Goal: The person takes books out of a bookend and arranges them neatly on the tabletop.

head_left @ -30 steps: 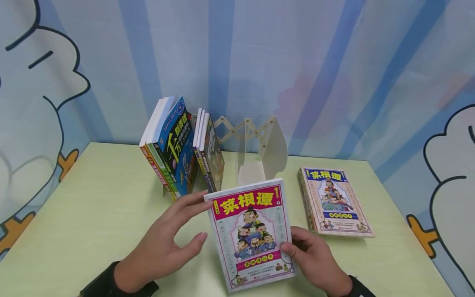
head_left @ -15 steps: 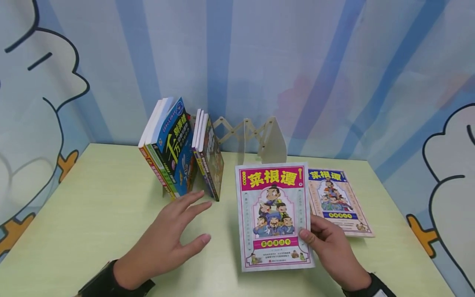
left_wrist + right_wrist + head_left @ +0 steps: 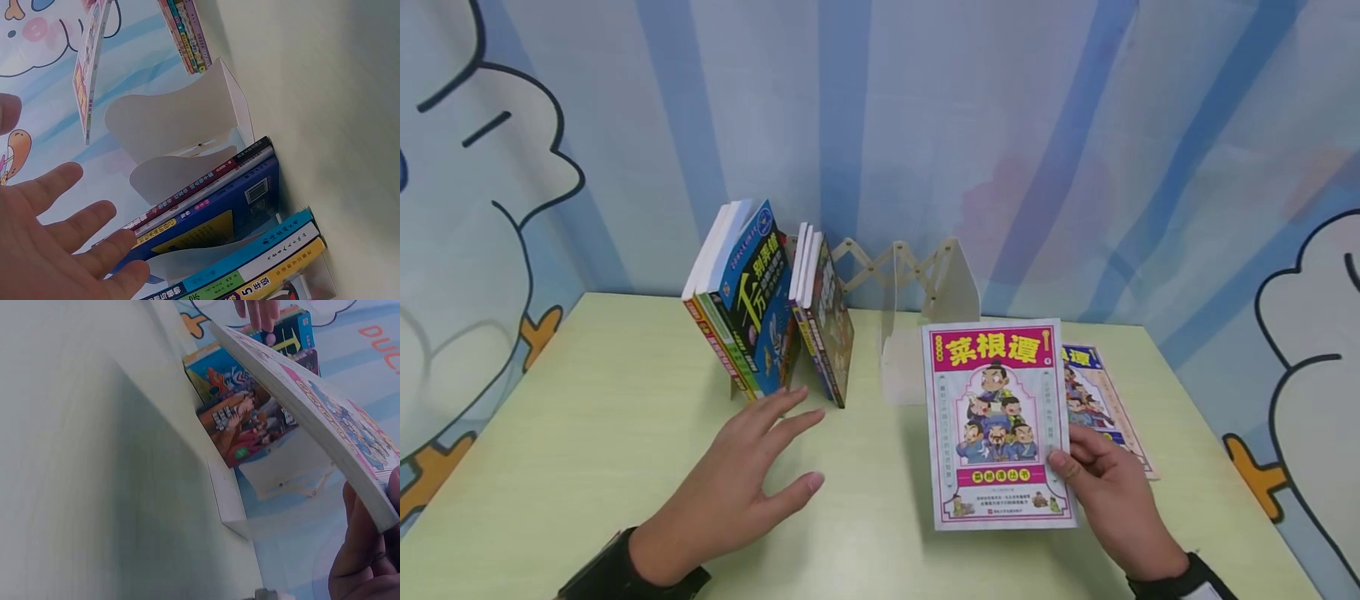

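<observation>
My right hand pinches a thin book by its right edge, thumb on the pink-bordered cover. The right wrist view shows this book held above the table, its pale page edge toward the camera. On the left, my left hand hovers over the table, fingers spread and holding nothing. Just beyond its fingertips, several books and a thinner group of books lean upright in a white expanding bookend rack. In the left wrist view the open fingers overlap those shelved books.
Behind the held book, a stack of similar books lies on the table's right side, partly hidden. The rack's right section, with its white base, has no books. A printed blue curtain closes off the table's back.
My right hand has carried the book to the right and slightly away, now overlapping the stack. The left hand no longer reaches the book's corner and stays nearly still.
</observation>
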Motion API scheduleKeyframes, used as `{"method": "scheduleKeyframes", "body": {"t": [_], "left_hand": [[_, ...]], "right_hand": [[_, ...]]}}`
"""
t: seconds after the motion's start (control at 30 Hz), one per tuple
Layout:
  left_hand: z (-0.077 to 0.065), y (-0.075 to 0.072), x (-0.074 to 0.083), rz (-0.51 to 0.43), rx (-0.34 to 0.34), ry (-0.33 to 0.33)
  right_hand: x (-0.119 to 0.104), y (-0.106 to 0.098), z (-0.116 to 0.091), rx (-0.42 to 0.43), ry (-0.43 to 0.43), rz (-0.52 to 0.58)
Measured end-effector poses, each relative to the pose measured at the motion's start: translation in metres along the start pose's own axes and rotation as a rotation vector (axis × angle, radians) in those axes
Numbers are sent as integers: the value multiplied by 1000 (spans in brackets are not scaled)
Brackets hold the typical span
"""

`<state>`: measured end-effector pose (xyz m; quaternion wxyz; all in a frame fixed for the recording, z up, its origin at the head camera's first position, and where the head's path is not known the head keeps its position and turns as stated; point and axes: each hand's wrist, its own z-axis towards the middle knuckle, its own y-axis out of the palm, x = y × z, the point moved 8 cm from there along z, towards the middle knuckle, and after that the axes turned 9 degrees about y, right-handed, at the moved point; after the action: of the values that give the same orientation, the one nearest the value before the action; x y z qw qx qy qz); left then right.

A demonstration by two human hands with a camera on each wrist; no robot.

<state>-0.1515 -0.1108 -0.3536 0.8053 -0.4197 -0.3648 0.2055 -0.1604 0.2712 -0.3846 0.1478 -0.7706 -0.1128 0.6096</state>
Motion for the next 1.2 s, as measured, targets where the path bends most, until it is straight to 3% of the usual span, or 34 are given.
{"method": "scheduleKeyframes", "body": {"t": [0.43,0.7,0.97,1.2], "left_hand": [[-1,10,-5,0,-92,-84],[0,7,-5,20,-110,-110],[0,5,-9,29,-147,-144],[-1,7,-10,38,-143,-118]], "right_hand": [[6,-34,8,97,12,-69],[15,-60,15,210,-8,-131],[34,-82,32,254,79,-13],[50,-94,41,223,127,201]]}}
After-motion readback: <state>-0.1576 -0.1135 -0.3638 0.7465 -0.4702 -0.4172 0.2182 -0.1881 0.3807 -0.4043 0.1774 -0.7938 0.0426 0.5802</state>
